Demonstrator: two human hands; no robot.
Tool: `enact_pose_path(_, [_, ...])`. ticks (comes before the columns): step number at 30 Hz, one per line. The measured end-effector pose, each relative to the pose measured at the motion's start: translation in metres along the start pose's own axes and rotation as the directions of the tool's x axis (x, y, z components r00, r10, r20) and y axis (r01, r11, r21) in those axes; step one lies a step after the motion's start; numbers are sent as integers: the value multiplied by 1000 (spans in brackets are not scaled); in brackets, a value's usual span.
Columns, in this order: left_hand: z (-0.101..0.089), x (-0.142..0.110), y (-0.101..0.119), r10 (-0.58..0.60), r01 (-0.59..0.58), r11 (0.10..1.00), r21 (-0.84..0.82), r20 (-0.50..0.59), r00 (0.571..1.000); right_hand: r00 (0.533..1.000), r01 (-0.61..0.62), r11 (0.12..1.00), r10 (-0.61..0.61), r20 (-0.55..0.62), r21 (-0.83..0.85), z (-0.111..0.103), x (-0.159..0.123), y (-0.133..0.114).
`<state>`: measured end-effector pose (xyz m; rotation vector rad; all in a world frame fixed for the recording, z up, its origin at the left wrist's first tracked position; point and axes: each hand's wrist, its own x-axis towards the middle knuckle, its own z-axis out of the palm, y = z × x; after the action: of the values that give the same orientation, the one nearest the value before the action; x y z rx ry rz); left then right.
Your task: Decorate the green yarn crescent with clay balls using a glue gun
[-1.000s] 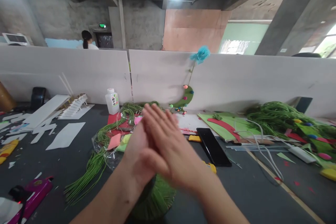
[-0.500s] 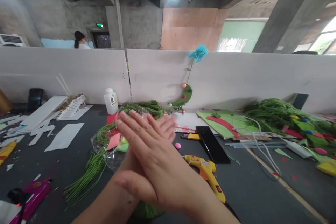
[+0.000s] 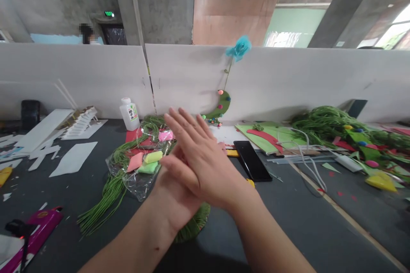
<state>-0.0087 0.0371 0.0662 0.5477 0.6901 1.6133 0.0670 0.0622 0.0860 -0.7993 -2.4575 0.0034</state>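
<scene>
My right hand (image 3: 208,162) lies across the top of my left hand (image 3: 177,194), palm against palm, in front of me. The right fingers are stretched out flat, pointing up and left. Most of the left hand is covered; its fingertips peep out past the right hand's far edge. Whatever may lie between the palms is hidden. Below the wrists is a rounded green bundle (image 3: 196,224), partly covered. Left of the hands, a clear plastic bag (image 3: 141,185) bears coral, yellow, green and pink soft-looking blocks (image 3: 150,162).
Green cords (image 3: 110,204) spread at left; a larger heap (image 3: 323,128) is at right. A black phone (image 3: 253,161), a mostly hidden yellow glue gun (image 3: 250,183) and a white cable (image 3: 312,166) lie right. A white bottle (image 3: 130,114) and green crescent with blue flower (image 3: 239,49) stand by the partition.
The right hand has slid over the left, and the pair sits slightly further right in view. They now cover the pink ball and most of the glue gun. The view has tilted down.
</scene>
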Motion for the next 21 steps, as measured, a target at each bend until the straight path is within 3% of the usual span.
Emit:
enact_pose_path(4, [-7,5,18,-261,261,953,-151,19,965,996,-60,998,61,72,-21,2,-2,9])
enact_pose_path(8, [-24,4,29,-328,325,917,-231,27,944,990,18,999,-24,139,44,6,-8,5])
enact_pose_path(12, [-36,-7,18,-378,349,891,-291,-49,925,989,79,986,-96,113,148,1,-22,7])
enact_pose_path(15, [-43,-15,6,-417,396,868,-300,-7,909,989,83,965,-111,100,250,-2,-40,9])
enact_pose_path(18, [-47,-21,-6,-429,433,863,-260,74,900,994,7,968,-34,103,252,4,-57,7])
enact_pose_path(21, [-47,-25,-17,-425,420,883,-210,23,905,990,-130,969,114,89,209,16,-68,1])
